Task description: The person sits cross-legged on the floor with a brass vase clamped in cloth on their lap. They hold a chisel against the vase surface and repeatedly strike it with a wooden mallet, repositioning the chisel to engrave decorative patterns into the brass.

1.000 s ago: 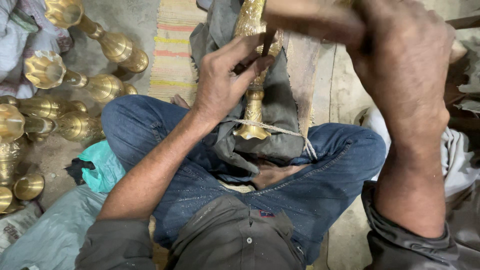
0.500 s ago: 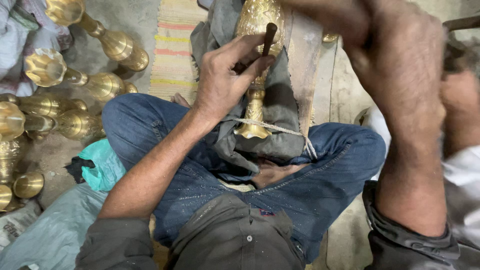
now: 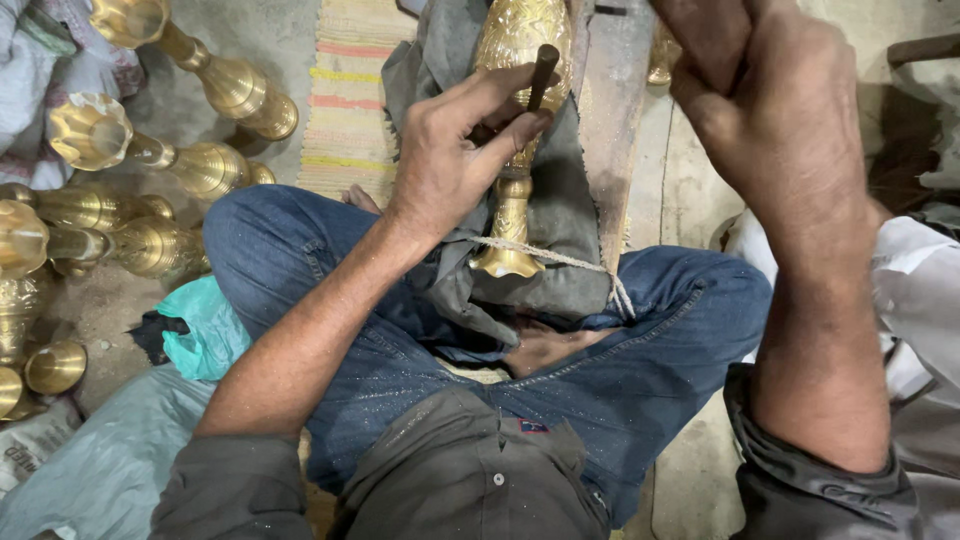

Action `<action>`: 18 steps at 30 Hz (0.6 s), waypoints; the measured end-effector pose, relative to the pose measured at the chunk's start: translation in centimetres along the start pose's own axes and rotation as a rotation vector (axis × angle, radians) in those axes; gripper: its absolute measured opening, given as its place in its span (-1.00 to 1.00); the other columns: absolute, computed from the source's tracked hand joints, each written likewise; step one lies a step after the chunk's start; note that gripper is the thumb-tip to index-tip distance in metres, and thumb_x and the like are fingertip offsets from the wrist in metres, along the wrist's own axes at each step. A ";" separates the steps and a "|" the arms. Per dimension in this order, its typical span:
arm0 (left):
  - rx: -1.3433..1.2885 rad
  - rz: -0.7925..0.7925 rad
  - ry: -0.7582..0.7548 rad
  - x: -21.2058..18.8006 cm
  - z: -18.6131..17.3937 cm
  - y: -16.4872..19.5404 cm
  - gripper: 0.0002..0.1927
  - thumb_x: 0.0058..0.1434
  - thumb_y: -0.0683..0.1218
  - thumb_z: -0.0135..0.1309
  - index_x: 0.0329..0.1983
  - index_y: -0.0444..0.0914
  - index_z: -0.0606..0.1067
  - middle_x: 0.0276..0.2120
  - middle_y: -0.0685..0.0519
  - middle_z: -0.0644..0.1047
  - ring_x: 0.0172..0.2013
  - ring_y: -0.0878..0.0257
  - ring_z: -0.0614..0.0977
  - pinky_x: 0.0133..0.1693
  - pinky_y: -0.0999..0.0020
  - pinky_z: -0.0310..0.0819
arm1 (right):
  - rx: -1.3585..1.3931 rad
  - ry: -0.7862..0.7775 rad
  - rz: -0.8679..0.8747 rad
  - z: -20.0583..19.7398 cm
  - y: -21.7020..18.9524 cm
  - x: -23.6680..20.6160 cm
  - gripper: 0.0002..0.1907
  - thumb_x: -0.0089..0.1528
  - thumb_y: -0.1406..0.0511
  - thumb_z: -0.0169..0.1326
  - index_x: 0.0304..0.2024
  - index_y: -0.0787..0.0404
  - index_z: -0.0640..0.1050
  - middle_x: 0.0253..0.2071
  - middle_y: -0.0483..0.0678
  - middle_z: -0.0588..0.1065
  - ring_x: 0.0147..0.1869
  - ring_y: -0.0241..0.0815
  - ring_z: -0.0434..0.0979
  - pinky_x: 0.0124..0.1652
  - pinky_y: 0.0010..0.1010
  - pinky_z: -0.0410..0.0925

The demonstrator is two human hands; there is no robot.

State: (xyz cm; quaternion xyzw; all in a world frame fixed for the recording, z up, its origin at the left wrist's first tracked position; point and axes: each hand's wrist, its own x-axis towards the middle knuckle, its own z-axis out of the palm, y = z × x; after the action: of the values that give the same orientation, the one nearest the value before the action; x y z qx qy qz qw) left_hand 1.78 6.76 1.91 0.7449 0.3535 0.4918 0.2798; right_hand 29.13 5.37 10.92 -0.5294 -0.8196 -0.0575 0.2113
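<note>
At the far left, several brass vases (image 3: 200, 170) lie on their sides on the floor (image 3: 300, 40), their flared mouths pointing left, with a small brass cup (image 3: 55, 367) below them. Just right of the cup sits a crumpled teal bag (image 3: 205, 330), touching the person's jeans (image 3: 400, 340). A striped woven mat (image 3: 350, 100) runs up the floor beside the left knee.

The person sits cross-legged. The left hand (image 3: 445, 165) is closed around a short dark metal punch (image 3: 542, 75), thumb and fingers pinching its lower part, with the upper end sticking up free. The punch tip stands against an engraved brass vase (image 3: 515, 150) that lies lengthwise in the lap, foot toward the person, body away. A grey cloth (image 3: 570, 230) is wrapped under and around the vase, and a pale cord (image 3: 560, 260) crosses its foot and runs to the right thigh. A bare foot (image 3: 545, 345) shows below the cloth. Right of the vase lies a worn wooden plank (image 3: 615, 120).

The right hand (image 3: 750, 90) is raised close to the camera, above and right of the punch, curled into a fist; whatever it grips is cut off by the frame's top edge, so I cannot tell what it holds. A white cloth (image 3: 920, 290) lies at the far right
</note>
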 end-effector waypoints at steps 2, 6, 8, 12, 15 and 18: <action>0.004 -0.031 -0.008 0.0 0.0 0.2 -0.66 0.40 -0.15 0.27 0.20 -0.25 0.52 -0.06 0.02 0.66 -0.15 0.28 0.77 -0.13 0.38 0.73 | -0.187 0.009 -0.083 -0.3 0.0 0.1 -0.82 0.27 0.40 0.27 -0.15 0.30 0.53 -0.35 0.09 0.53 -0.27 0.05 0.61 -0.22 -0.15 0.41; -0.031 -0.031 0.011 0.0 0.2 0.1 -0.65 0.39 -0.14 0.28 0.20 -0.25 0.52 -0.07 0.03 0.67 -0.14 0.27 0.78 -0.13 0.38 0.74 | -0.149 0.023 -0.053 -0.6 -0.3 0.3 -0.82 0.25 0.39 0.23 -0.17 0.31 0.49 -0.33 0.09 0.52 -0.23 0.06 0.59 -0.15 -0.15 0.42; 0.014 -0.088 -0.019 0.0 0.2 -0.2 -0.69 0.38 -0.13 0.29 0.14 -0.26 0.54 -0.13 0.03 0.67 -0.18 0.28 0.78 -0.16 0.38 0.73 | -0.273 -0.020 -0.094 -0.8 -0.5 0.2 -0.80 0.24 0.39 0.26 -0.13 0.28 0.53 -0.36 0.09 0.52 -0.28 0.07 0.59 -0.17 -0.08 0.44; 0.035 0.042 -0.021 0.0 0.2 -0.8 -0.65 0.43 -0.14 0.25 0.24 -0.27 0.50 0.00 -0.02 0.64 -0.09 0.22 0.76 -0.09 0.34 0.75 | -0.322 0.080 -0.139 -1.5 -0.7 0.1 -0.82 0.22 0.40 0.18 -0.12 0.22 0.54 -0.30 0.02 0.54 -0.23 -0.01 0.59 -0.17 -0.23 0.42; 0.051 0.072 -0.017 0.0 0.2 -1.1 -0.64 0.46 -0.12 0.25 0.26 -0.27 0.49 0.07 -0.05 0.62 -0.02 0.20 0.75 -0.02 0.36 0.77 | -0.031 0.027 0.018 -1.4 -0.8 -0.1 -0.91 0.31 0.41 0.15 -0.17 0.24 0.48 -0.28 0.03 0.54 -0.18 -0.03 0.62 -0.14 -0.21 0.44; 0.002 -0.004 -0.038 -0.2 0.0 -0.8 -0.66 0.45 -0.13 0.24 0.24 -0.26 0.50 0.02 -0.02 0.66 -0.07 0.24 0.78 -0.07 0.35 0.76 | -0.220 0.089 -0.121 -0.9 -0.6 -0.1 -0.86 0.28 0.42 0.23 -0.15 0.25 0.52 -0.31 0.03 0.54 -0.22 -0.01 0.61 -0.16 -0.16 0.43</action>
State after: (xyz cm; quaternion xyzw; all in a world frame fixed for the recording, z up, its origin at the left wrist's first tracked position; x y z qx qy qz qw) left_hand 1.54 7.09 1.14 0.7536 0.3499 0.4770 0.2868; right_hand 28.89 4.76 11.83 -0.4959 -0.8286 -0.1830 0.1842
